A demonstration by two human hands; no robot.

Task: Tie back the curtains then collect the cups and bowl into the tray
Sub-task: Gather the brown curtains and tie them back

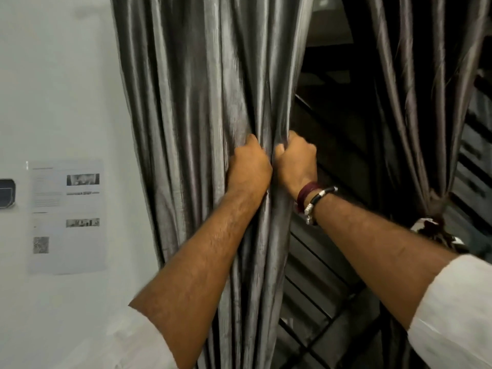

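Observation:
A shiny grey left curtain (202, 97) hangs in long folds in front of me. My left hand (249, 166) grips a bunch of its folds at mid height. Right beside it, my right hand (294, 161) grips the curtain's inner edge, the two fists almost touching. The right curtain (415, 102) hangs at the far right, gathered in at its waist by a dark and white tie (431, 227). No cups, bowl or tray are in view.
Between the curtains is a dark window with black horizontal bars (332, 262). A white wall (58, 75) on the left carries a printed paper sheet (66, 217) and a small dark panel (6, 193).

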